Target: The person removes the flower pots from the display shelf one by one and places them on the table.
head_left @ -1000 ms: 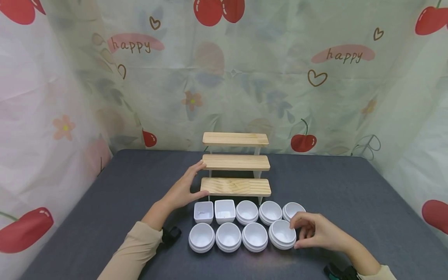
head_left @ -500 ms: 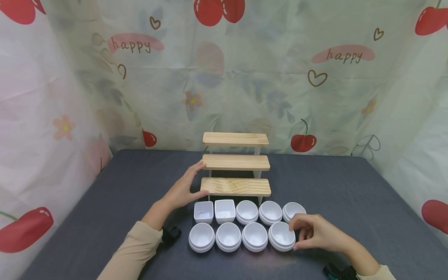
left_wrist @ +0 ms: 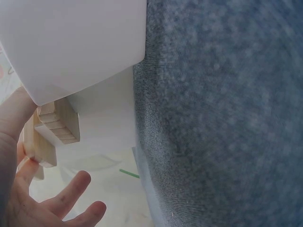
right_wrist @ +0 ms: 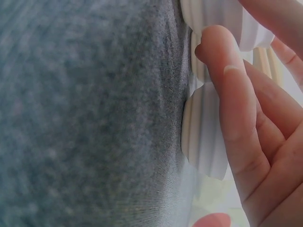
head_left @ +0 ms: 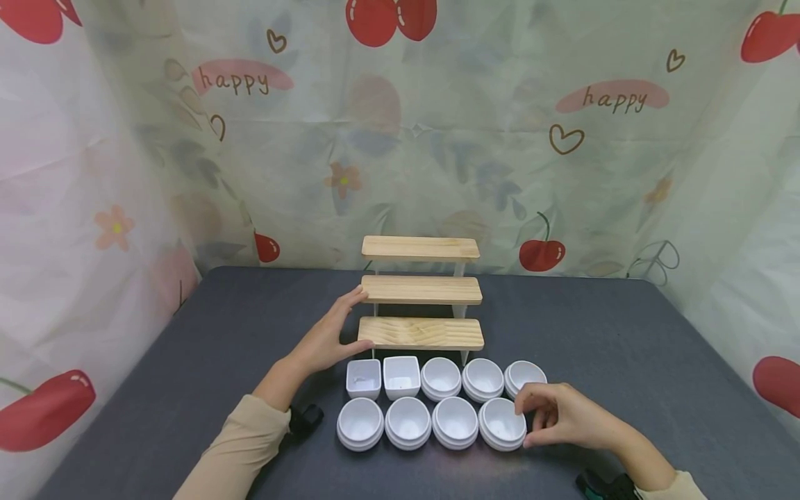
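My left hand [head_left: 328,337] spreads at the left end of a three-tier stand with light wooden shelves [head_left: 421,334]. Its fingers touch the middle shelf [head_left: 421,289] and the thumb lies at the lowest one; other fingers extend freely in the left wrist view. My right hand [head_left: 571,417] holds the rim and side of the round white bowl [head_left: 503,421] at the right end of the front row, between thumb and curled index finger. Ridged bowl sides [right_wrist: 206,132] show beyond its curled fingers in the right wrist view.
More round white bowls [head_left: 408,421] line the front row. Behind them stand two square white bowls [head_left: 401,376] and several round ones [head_left: 441,378], close before the stand. A dark cloth [head_left: 187,396] covers the table; a printed curtain [head_left: 425,160] hangs behind.
The bowl at the right hand has shifted slightly left and toward the front, coming in line with its row. The right hand moved with it a little; the left hand has stayed still.
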A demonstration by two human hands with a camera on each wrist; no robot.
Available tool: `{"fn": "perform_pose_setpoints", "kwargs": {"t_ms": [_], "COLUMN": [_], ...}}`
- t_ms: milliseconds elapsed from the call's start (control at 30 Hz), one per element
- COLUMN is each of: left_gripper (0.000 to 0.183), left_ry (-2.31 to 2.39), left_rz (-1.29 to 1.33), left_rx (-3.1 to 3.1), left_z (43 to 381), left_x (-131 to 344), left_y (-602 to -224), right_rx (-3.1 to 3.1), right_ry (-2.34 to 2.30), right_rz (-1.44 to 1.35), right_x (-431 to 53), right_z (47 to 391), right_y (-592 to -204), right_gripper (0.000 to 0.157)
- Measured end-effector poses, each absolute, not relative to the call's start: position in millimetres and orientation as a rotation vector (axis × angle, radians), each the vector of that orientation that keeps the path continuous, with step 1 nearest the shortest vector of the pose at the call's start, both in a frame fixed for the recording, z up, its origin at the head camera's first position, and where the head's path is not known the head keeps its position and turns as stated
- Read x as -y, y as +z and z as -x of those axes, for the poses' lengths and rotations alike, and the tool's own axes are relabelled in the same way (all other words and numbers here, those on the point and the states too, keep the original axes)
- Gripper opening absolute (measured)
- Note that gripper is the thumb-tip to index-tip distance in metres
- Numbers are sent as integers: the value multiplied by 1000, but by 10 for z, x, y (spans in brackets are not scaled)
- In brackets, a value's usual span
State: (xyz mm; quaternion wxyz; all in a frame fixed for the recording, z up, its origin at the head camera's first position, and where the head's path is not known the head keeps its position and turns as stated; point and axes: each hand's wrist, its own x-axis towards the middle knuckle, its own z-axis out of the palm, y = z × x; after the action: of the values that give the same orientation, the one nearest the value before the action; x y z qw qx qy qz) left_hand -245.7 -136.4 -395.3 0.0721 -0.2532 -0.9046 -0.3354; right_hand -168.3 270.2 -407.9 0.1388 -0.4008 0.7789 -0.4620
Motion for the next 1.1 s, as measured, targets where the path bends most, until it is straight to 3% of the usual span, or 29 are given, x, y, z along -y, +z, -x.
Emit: {"fn": "perform_pose_setpoints", "kwargs": {"t_ms": [700, 1100], "left_gripper": [87, 86], "left_ry": [-1010, -979], "left_rz": [750, 754], "left_rx": [2727, 2720], "left_z": [2448, 2444], "left_x": [1352, 1363], "left_y": [-3944, -3942], "right_rx": [-2228, -2377], "right_ry": [-1318, -1289], "right_rz": [1123, 1135], "right_x": [-2724, -2739], "right_z": [1682, 1703], "right_y": [-4067, -3835], "right_gripper": [28, 26]}}
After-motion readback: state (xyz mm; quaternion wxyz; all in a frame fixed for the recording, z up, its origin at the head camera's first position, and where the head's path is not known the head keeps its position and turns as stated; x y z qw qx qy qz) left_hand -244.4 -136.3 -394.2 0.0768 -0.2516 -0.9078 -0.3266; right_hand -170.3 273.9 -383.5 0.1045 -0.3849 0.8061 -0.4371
